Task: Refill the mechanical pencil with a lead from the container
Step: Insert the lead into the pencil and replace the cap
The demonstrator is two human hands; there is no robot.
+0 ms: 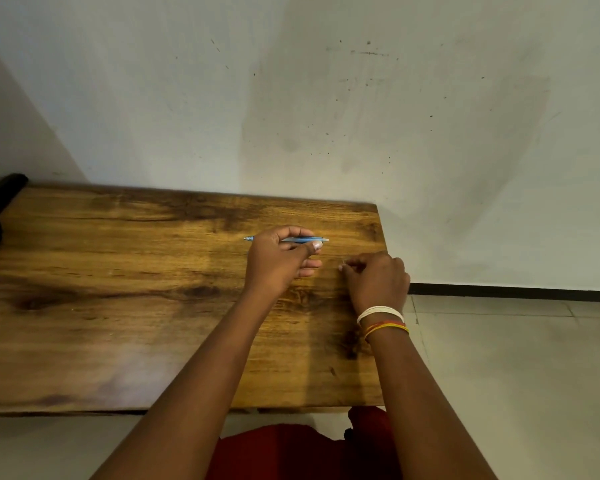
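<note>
Right hand (378, 278) nearest, low over the table (118, 306), fingertips pinched together; lead too fine to confirm. Just left and farther: left hand (278, 261) clamped on blue mechanical pencil (303, 240), long axis left-right, pale rear end toward the right hand. Container not visible.

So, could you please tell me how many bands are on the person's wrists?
3, as far as the view shows, all on the right wrist: a white band nearest the hand, then a red one and a yellow one. The left wrist is bare.
</note>
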